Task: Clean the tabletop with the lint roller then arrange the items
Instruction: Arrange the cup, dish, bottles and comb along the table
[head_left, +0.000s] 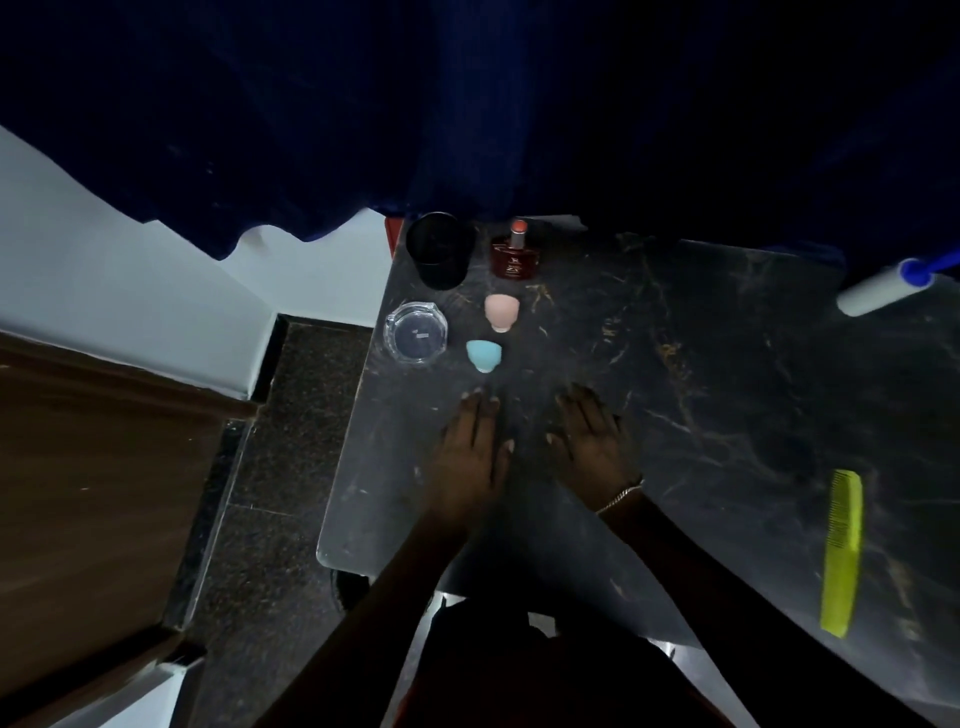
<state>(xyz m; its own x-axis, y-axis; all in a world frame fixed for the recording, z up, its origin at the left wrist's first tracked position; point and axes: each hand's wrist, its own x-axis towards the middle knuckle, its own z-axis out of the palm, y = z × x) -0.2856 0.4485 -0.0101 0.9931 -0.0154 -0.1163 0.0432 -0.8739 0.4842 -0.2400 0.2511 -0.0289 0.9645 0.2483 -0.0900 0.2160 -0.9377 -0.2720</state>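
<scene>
Lint roller (883, 287) lying flat, handle toward far-right

It looked like a room in a home, a dressing corner, dimly lit. A dark marble-patterned worktop (727, 374) carried toiletries: a perfume bottle (514, 257), a yellow-green comb (842, 553), a glass ashtray (415, 332) and a black cup (439, 249). A dark blue curtain (311, 130) filled the top of the frame, with a pale wall (104, 280), speckled stone floor (291, 415) and brown wooden furniture (93, 493) at left.
</scene>
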